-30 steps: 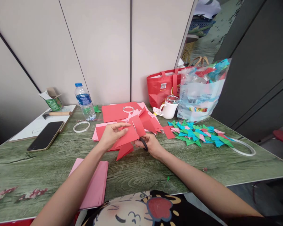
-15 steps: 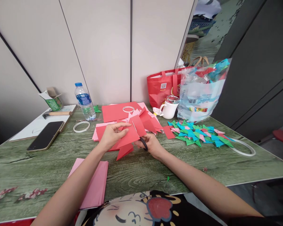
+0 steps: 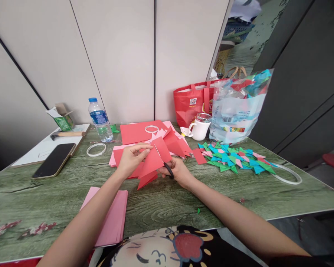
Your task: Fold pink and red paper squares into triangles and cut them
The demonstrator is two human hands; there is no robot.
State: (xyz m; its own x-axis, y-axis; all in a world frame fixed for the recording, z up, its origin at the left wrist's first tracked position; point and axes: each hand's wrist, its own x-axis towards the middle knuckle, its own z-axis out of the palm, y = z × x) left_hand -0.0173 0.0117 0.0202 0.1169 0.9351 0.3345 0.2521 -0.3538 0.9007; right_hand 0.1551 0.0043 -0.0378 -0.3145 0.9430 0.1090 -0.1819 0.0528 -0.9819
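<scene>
My left hand [image 3: 133, 159] pinches a sheet of red paper [image 3: 151, 163] between thumb and fingers, holding it above the table. My right hand [image 3: 176, 172] is closed around the black handle of a pair of scissors [image 3: 169, 170]. The blades lie at a slit in the red paper, with a thin bright line showing there. Below the held sheet rest folded red pieces [image 3: 148, 180]. Behind it lies a pile of red and pink paper [image 3: 136, 132], with a white ring [image 3: 151, 129] on top. A stack of pink paper [image 3: 114, 218] sits under my left forearm.
Folded green, blue and pink paper pieces [image 3: 233, 157] are heaped at right, beside a large white ring [image 3: 292, 178]. Behind stand a white mug [image 3: 202, 128], a red bag [image 3: 183, 105] and a plastic bag [image 3: 233, 115]. At left are a bottle [image 3: 100, 120], phone [image 3: 54, 159] and hammer [image 3: 68, 134].
My left fingers have curled in and shifted slightly on the red paper. The held sheet has tilted a little, and the scissors have moved only slightly.
</scene>
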